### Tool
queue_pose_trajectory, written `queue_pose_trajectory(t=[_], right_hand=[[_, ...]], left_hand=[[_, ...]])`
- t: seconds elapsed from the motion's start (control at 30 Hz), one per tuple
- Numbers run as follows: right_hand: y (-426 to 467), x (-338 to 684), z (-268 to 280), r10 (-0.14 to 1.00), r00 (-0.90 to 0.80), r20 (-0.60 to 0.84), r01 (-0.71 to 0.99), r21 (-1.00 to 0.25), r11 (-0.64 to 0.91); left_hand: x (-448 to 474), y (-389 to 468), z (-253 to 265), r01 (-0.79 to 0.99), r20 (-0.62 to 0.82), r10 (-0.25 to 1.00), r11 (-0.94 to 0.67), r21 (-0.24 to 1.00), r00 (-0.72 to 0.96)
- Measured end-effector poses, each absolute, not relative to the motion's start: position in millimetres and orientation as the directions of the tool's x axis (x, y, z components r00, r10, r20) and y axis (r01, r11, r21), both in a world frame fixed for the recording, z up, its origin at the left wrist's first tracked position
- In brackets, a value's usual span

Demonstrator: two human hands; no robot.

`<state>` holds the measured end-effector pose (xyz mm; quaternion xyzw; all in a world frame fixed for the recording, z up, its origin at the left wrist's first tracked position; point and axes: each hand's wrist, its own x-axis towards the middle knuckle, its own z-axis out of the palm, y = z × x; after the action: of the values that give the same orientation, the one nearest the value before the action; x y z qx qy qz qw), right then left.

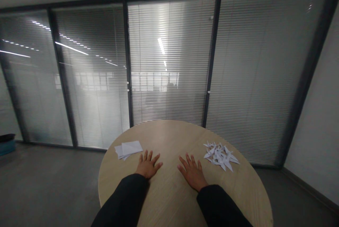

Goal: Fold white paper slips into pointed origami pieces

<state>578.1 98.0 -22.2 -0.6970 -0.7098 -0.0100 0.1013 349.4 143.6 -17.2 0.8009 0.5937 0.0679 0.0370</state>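
Observation:
My left hand (148, 165) lies palm down on the round wooden table (169, 205), fingers spread, with nothing in it. Just beyond its fingertips, to the left, is a small stack of white paper sheets (131, 147), loosely overlapped. My right hand (192, 172) also rests flat with its fingers apart and holds nothing. To the right of that hand sits a pile of folded white paper cranes (220, 155), heaped over one another with pointed tips sticking out. Both hands are apart from the paper.
Behind the table stands a glass partition with blinds (169, 60) and dark frames. A white wall (317, 142) rises on the right. At the far left, a blue bin with a dark rim (7, 145) is on the grey floor (58, 181).

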Motion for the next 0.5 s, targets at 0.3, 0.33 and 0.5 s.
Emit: queue_pose_trajectory(t=[0.3, 0.33, 0.5], right_hand=[[99.0, 578.3, -23.6, 0.989, -0.015, 0.146, 0.993, -0.117, 0.032], [98.4, 578.0, -23.0, 0.990, -0.019, 0.142, 0.993, -0.115, 0.035], [94.5, 576.9, -18.1, 0.993, -0.035, 0.117, 0.993, -0.112, 0.048]], left_hand=[[352.0, 140.1, -14.8, 0.937, 0.048, 0.947, -0.320, 0.141, 0.317], [352.2, 140.1, -14.7, 0.937, 0.045, 0.948, -0.319, 0.141, 0.316], [351.8, 139.1, -11.6, 0.931, 0.041, 0.944, -0.330, 0.156, 0.328]])
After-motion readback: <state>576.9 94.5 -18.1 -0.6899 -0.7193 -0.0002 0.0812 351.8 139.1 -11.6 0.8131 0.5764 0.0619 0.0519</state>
